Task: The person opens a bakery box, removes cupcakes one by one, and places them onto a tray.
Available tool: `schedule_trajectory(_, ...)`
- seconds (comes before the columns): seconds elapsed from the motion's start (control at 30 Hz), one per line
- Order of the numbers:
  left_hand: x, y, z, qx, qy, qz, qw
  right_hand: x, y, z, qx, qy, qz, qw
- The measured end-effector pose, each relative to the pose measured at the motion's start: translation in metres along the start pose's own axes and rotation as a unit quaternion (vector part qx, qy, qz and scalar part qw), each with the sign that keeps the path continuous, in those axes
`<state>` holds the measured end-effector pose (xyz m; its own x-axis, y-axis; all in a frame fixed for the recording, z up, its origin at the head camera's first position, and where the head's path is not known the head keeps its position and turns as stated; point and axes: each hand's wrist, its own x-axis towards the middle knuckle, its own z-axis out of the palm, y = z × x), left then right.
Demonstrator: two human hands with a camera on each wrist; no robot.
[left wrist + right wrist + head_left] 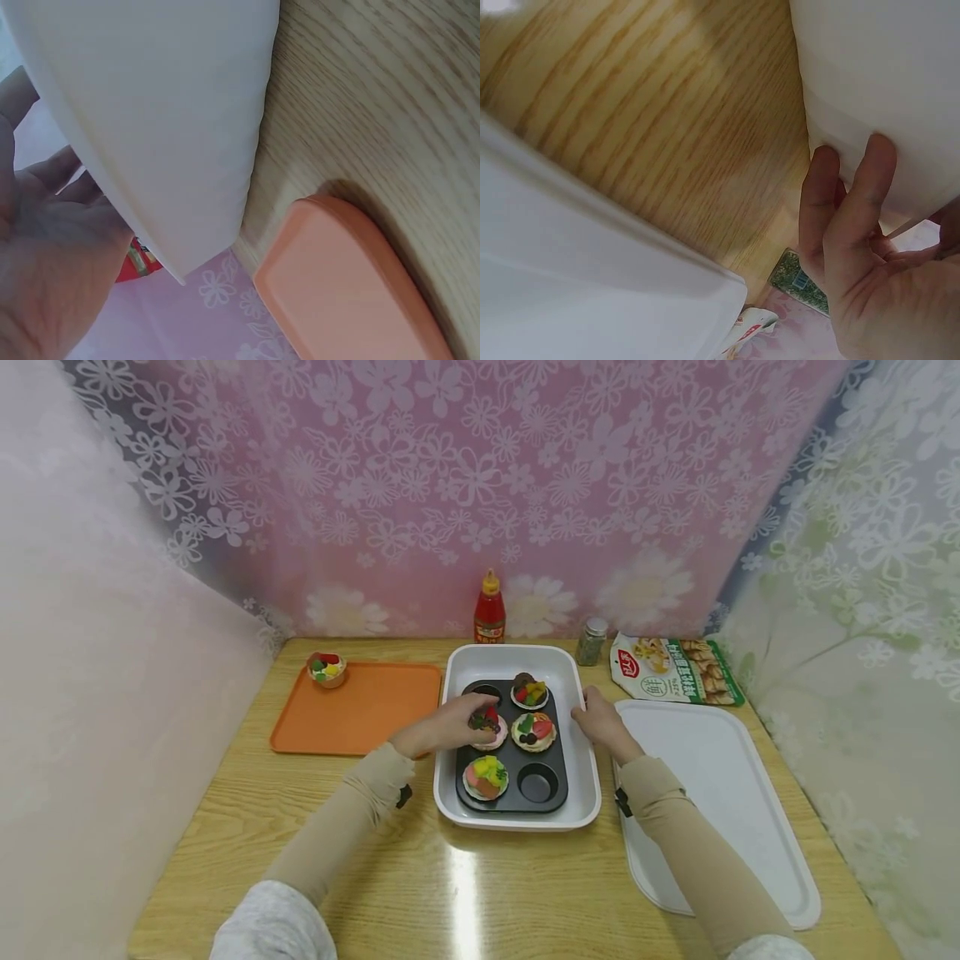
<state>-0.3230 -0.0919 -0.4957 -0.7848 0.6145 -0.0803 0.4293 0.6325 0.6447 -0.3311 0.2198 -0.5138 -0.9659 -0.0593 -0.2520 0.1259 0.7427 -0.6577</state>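
Observation:
A dark muffin tin lies inside a white rectangular tub. My left hand reaches over the tub's left side, its thumb and fingers around a fruit tart with a red topping in the middle left cup. Other fruit tarts fill the back right cup, the middle right cup and the front left cup. Nothing sits in the front right cup. On the tub's right rim my right hand keeps a grip, with fingertips against the outer wall in the right wrist view.
An orange tray lies at left, with another fruit tart at its back left corner. To the right is a white tray. Behind stand a red sauce bottle, a spice jar and a food packet.

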Motion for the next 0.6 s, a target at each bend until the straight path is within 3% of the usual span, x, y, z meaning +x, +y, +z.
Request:
schedule_trajectory(0.23,-0.0005,0.0062,0.0038,0.033,-0.008,-0.012,0.9993,-0.0001,0.0008,0.0016,-0.008,0.0,-0.001,1.0)
schedule_trajectory(0.6,-0.0002,0.006,0.0095,0.076,-0.013,0.007,0.997,0.0008,0.0018,0.0019,0.004,-0.005,0.001,1.0)
